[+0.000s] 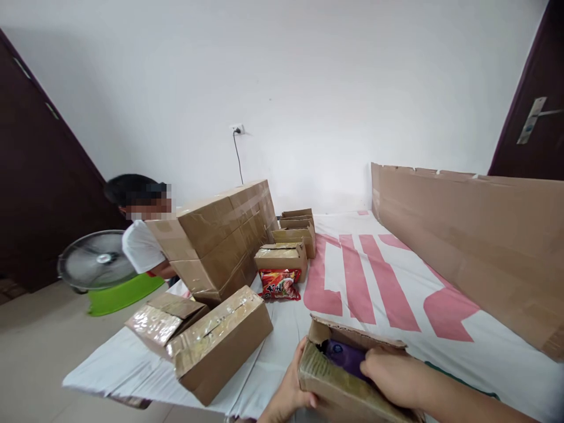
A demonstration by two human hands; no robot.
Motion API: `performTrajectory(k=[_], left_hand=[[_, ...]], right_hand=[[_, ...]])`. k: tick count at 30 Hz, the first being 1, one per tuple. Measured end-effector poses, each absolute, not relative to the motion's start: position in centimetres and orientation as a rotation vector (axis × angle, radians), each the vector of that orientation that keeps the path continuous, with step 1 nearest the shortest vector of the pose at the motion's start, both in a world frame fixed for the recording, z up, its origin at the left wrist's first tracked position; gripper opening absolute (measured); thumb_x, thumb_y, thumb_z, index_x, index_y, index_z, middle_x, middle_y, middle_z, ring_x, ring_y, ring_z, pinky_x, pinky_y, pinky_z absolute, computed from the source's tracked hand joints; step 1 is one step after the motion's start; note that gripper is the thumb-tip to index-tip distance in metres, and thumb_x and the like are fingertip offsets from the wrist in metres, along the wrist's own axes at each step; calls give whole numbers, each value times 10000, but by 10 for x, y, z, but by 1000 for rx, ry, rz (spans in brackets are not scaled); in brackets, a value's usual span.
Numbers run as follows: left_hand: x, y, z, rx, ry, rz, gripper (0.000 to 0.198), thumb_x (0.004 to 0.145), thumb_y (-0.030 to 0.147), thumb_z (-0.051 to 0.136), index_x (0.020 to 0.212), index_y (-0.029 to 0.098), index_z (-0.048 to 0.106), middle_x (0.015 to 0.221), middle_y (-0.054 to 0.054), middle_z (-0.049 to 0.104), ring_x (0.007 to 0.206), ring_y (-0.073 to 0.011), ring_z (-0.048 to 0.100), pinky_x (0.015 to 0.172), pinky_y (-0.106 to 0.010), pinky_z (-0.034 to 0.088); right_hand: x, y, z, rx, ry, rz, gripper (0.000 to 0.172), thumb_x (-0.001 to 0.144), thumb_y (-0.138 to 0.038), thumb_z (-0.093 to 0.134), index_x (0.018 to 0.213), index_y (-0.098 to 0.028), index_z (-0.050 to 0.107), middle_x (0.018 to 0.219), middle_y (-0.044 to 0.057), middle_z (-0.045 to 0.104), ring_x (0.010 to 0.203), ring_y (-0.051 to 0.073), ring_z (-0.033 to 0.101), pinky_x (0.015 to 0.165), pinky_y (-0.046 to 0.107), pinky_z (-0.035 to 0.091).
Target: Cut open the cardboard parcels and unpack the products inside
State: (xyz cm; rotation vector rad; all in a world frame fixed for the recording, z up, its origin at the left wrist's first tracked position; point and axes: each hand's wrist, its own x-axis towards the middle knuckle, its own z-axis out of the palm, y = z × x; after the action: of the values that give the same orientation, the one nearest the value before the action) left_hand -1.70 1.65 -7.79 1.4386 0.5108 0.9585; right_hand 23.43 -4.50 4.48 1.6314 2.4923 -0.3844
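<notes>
Purple packet (346, 356) inside open carton (335, 385), partly under right hand (390, 373); right fingers curled against it, can't tell if clamped. Left hand (291, 388) clamped on carton's left end. Likely risks: snagging or tearing on ragged flap (352, 332) from dragging across it; carton tipping from a loosened left grip. Farther: taped box (224, 346) near edge of cloth-covered table (101, 367), possible knock-off from a bump; beyond, red packet (280, 284) beside small carton (282, 260), crushable from boxes shoved together.

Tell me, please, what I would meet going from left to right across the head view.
Standing fan, the other person's white sleeve, wall outlet, left hand, purple item in the open box, right hand, silver door handle.
</notes>
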Motion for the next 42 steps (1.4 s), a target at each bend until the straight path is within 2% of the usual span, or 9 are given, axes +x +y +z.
performTrajectory(k=[4, 9, 14, 21, 28, 33, 37, 39, 42], left_hand=[[-15, 14, -74, 1389, 506, 958, 1285, 355, 709, 831, 1452, 225, 370, 1460, -172, 431, 1357, -451, 342, 1137, -530, 260], [-19, 15, -86, 1378, 547, 971, 1249, 353, 694, 844, 1435, 262, 393, 1470, -136, 431, 1373, -439, 323, 1152, -522, 234], [-20, 15, -89, 1386, 568, 985, 1227, 355, 708, 835, 1417, 254, 420, 1461, -144, 440, 1368, -445, 327, 1140, -525, 258], [-17, 11, -75, 1414, 616, 1001, 1235, 324, 732, 822, 1391, 226, 461, 1424, -164, 478, 1332, -472, 367, 1131, -541, 277], [-22, 8, -67, 1499, 658, 1080, 1282, 319, 785, 774, 1407, 213, 410, 1423, -183, 456, 1328, -472, 369, 1121, -554, 290], [-27, 7, -51, 1517, 682, 1140, 1324, 307, 770, 793, 1423, 188, 383, 1389, -192, 478, 1261, -476, 443, 1082, -552, 346], [-31, 7, -47, 1570, 634, 1115, 1297, 344, 739, 814, 1439, 213, 359, 1434, -177, 449, 1296, -470, 412, 1102, -544, 327], [-31, 9, -53, 1585, 660, 1129, 1295, 347, 709, 838, 1445, 233, 342, 1449, -166, 440, 1329, -462, 381, 1128, -547, 292], [-31, 17, -71, 1550, 832, 1239, 1186, 430, 610, 876, 1436, 286, 337, 1461, -136, 441, 1354, -435, 369, 1157, -550, 247]], right_hand=[[239, -45, 38, 1543, 2561, -383, 305, 772, -93, 463, 906, -147, 732, 921, 156, 739, 850, 332, 705, 695, 373, 499], [238, -44, 36, 1569, 2632, -321, 363, 794, -76, 423, 1037, -151, 683, 1010, 144, 719, 952, 307, 672, 798, 377, 476], [236, -46, 34, 1459, 2617, -239, 321, 774, -58, 450, 939, -137, 714, 921, 144, 732, 770, 282, 703, 643, 335, 475], [231, -38, 39, 1211, 2744, -117, 276, 741, -87, 557, 994, -94, 668, 925, 154, 718, 807, 271, 678, 715, 357, 481], [242, -40, 61, 1398, 2949, 143, 171, 791, -162, 479, 910, -157, 602, 895, 94, 664, 791, 235, 627, 655, 337, 421], [246, -37, 76, 1605, 3098, 9, 126, 779, -120, 436, 805, -186, 541, 795, 44, 621, 676, 160, 553, 599, 284, 371], [244, -42, 93, 1567, 3232, -113, 120, 736, -100, 450, 760, -203, 507, 732, 9, 588, 623, 134, 518, 563, 258, 352], [244, -48, 103, 1456, 3276, 41, 120, 760, -108, 442, 769, -199, 519, 731, 14, 586, 618, 139, 507, 558, 271, 344], [249, -58, 118, 1287, 3299, 448, 159, 820, -118, 402, 785, -192, 539, 738, 37, 589, 629, 164, 491, 559, 307, 330]])
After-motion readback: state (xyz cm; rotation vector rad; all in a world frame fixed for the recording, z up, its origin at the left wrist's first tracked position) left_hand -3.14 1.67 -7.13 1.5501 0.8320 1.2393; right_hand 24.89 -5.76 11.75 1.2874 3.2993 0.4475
